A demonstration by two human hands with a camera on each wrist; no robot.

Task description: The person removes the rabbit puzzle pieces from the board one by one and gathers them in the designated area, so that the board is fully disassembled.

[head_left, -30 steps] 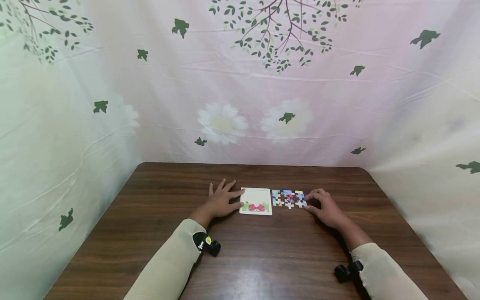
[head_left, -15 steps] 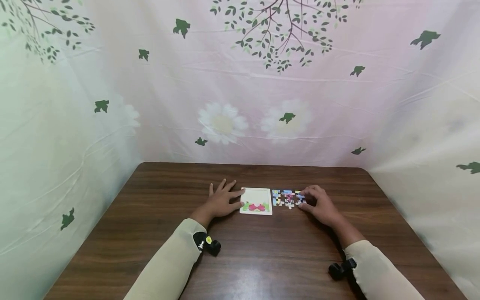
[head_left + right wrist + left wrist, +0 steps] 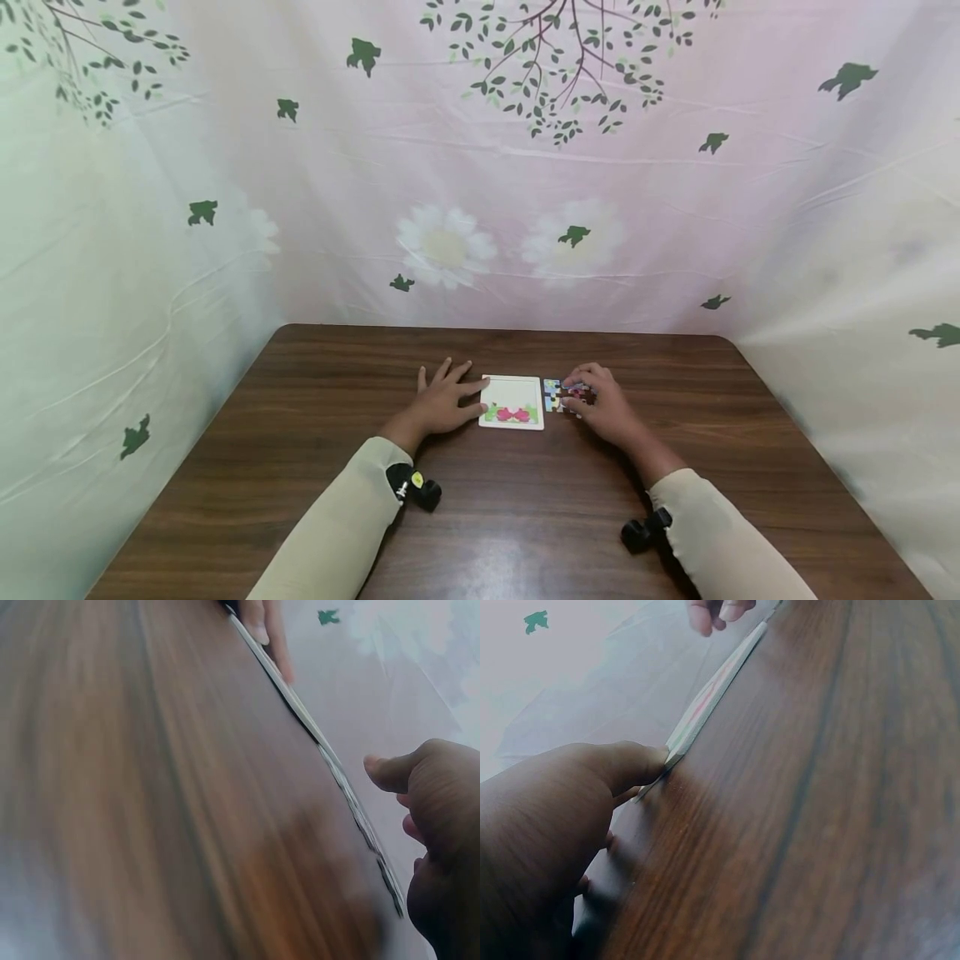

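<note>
A white square puzzle board [image 3: 512,390] with red and green artwork along its near edge lies flat on the table. My left hand [image 3: 441,403] has its fingers spread, with thumb and a finger touching the board's left side; the left wrist view shows that thumb [image 3: 641,761] against the board's corner. Jigsaw pieces [image 3: 552,396] in two rows lie just right of the board. Over them is my right hand [image 3: 606,408], fingers bent and thumb apart from them, hiding part of the pieces. In the right wrist view its thumb [image 3: 390,772] is raised clear of the pieces [image 3: 356,810].
The brown wooden table [image 3: 480,508] extends around the board on all sides. Printed cloth [image 3: 510,183] with leaves and flowers hangs behind and beside it. Each wrist wears a small black camera [image 3: 427,496] near the sleeve cuff.
My right hand has moved left from the right end of the pieces to over their middle, covering more of them. The left hand and the board have stayed put.
</note>
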